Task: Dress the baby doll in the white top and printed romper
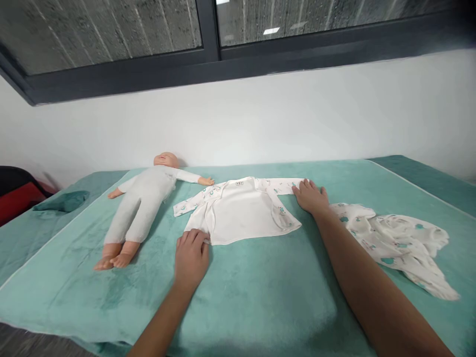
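A white baby shirt lies spread out, its front laid open and its inside facing up. Small green and pink prints show on its sleeves. My left hand rests on the shirt's lower left corner, fingers laid over the hem. Farther right, my right hand lies flat on the cuff of the right sleeve, fingers a little apart. To the left, a baby doll in a white body lies on its back, one hand close to the shirt's left sleeve. A crumpled white printed baby garment sits beside my right forearm.
Everything lies on a green plush blanket over a bed or table. A darker green cloth is bunched at the left, near a red and black object. Behind stand a white wall and a dark-framed window.
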Demonstrator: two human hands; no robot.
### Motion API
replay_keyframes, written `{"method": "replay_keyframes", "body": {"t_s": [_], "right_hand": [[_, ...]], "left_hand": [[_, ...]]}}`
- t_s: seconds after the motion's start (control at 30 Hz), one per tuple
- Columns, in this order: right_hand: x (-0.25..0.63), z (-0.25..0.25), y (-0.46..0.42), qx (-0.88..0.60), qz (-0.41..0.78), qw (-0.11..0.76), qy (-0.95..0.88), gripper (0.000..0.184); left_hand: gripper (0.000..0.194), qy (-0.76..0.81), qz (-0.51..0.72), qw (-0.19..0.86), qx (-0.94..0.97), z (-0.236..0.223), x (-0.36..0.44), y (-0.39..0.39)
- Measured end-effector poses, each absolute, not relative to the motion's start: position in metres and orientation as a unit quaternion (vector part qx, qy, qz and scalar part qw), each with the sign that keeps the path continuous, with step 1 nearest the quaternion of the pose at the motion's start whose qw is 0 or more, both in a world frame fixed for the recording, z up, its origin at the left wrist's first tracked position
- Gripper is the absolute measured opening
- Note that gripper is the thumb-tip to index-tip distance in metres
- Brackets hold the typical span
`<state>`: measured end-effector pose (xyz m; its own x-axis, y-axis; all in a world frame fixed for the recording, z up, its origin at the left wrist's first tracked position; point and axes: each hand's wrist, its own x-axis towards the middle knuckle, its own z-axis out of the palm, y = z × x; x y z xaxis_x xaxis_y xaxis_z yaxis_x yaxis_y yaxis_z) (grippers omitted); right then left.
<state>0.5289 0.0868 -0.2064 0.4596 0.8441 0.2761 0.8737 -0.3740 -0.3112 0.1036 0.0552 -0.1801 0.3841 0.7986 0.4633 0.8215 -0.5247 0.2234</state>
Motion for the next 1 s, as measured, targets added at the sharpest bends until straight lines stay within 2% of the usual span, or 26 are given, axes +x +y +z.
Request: {"method": "replay_keyframes", "body": {"t_s": [0.1,0.23,0.3,0.37,0.43,0.53,0.7,0.8,1.0], "right_hand": [[0.516,-0.193,0.079,-0.813,-0.056,0.259,-0.518,0.045],[0.457,-0.154,0.073,-0.721,-0.060,0.414,-0.553,0.046],[0.408,-0.140,0.078,-0.673,-0.023,0.448,-0.588,0.044],[0.356,-0.138,0.090,-0.642,0.043,0.395,-0.656,0.044],[0.310,-0.146,0.106,-0.660,0.062,0.291,-0.690,0.045],[0.272,-0.168,0.124,-0.668,0.058,0.249,-0.699,0.043],[0.277,-0.189,0.126,-0.646,0.045,0.204,-0.734,0.048],[0.284,-0.191,0.127,-0.656,0.028,0.164,-0.736,0.053],[0.292,-0.192,0.138,-0.695,0.012,0.108,-0.711,0.060]], "left_hand": [[0.019,-0.491,-0.273,0.018,-0.827,-0.181,0.103,0.054],[0.023,-0.505,-0.337,0.014,-0.794,-0.185,0.102,0.055],[0.024,-0.516,-0.380,0.003,-0.767,-0.187,0.100,0.058],[0.024,-0.531,-0.414,-0.012,-0.739,-0.187,0.097,0.065],[0.027,-0.547,-0.427,-0.006,-0.720,-0.186,0.091,0.077],[0.039,-0.577,-0.385,0.045,-0.719,-0.181,0.079,0.105],[0.046,-0.536,-0.264,0.070,-0.799,-0.173,0.053,0.161],[0.049,-0.474,-0.266,0.097,-0.834,-0.169,0.041,0.182],[0.052,-0.462,-0.282,0.148,-0.828,-0.168,0.039,0.187]]}}
